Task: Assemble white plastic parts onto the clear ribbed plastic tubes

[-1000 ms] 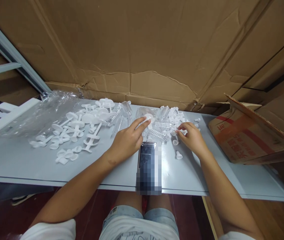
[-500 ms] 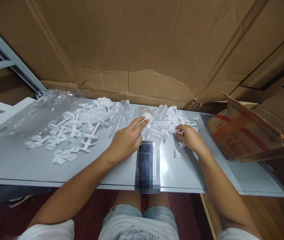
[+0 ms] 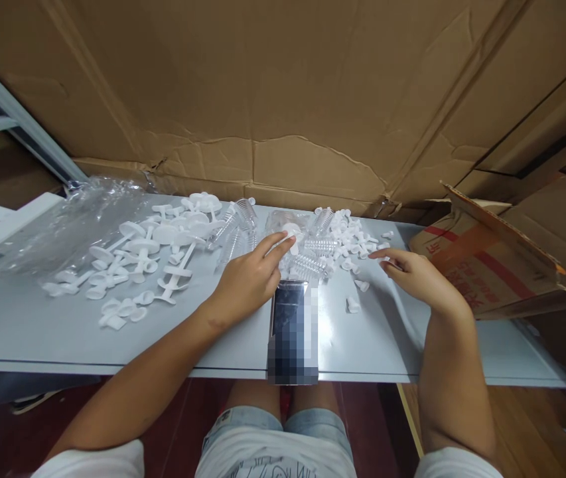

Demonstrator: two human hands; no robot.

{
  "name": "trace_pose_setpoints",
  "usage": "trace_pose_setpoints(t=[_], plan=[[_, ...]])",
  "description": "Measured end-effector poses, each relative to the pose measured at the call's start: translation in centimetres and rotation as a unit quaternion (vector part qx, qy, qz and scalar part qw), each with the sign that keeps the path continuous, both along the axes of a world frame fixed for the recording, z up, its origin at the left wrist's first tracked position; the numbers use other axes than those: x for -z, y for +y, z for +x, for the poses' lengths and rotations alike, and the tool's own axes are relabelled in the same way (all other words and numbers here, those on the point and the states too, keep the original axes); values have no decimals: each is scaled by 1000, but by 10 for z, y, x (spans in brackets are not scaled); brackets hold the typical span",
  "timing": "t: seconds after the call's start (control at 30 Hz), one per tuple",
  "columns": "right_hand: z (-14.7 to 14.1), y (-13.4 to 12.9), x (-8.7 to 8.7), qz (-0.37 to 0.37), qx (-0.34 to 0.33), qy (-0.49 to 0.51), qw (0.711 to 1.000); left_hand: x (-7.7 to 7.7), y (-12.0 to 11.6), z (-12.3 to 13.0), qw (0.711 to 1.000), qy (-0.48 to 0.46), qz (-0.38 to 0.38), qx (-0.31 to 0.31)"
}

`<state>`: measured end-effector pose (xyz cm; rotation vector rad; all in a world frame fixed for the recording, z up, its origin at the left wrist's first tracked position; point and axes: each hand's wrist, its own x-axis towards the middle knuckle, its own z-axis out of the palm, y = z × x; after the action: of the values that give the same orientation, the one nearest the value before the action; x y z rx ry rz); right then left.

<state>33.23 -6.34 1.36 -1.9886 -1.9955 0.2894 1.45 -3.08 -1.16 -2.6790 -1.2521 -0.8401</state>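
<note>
My left hand [image 3: 250, 275] is over the middle of the grey table, its index and middle fingers on either side of a white disc-shaped plastic piece [image 3: 291, 230]. Its thumb is mostly hidden. Clear ribbed plastic tubes [image 3: 308, 265] lie just right of those fingertips. My right hand [image 3: 419, 277] hovers at the right edge of a heap of small white plastic caps [image 3: 350, 232]. Its index finger points left, apart from the thumb, and nothing shows between them. A single white cap [image 3: 352, 305] lies nearer the front, left of that hand.
White disc-and-stem pieces [image 3: 180, 232] are piled on the left, beside a crumpled clear plastic bag [image 3: 98, 219]. More ribbed tubes [image 3: 237, 242] lie behind my left hand. A phone [image 3: 292, 332] sits at the front edge. An open cardboard box [image 3: 482, 265] stands on the right.
My right hand has drawn back to the right, away from the white caps and tubes, and its fingers have straightened. My left hand stays in place on the white piece.
</note>
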Motion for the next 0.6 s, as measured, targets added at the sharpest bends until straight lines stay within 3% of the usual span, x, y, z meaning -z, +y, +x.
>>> trace_pose_setpoints(t=[0.2,0.33,0.43,0.6], plan=[[-8,-8,4,-135,4,-77,988,0,0,0,1000,0,5,3],[-24,-2,15,-170,14,-116,978,1,0,0,1000,2,8,4],[-31,2,18,-171,-17,-103,980,1,1,0,1000,4,8,2],[-33,2,12,-83,-59,-35,994,0,1,1,1000,0,2,3]])
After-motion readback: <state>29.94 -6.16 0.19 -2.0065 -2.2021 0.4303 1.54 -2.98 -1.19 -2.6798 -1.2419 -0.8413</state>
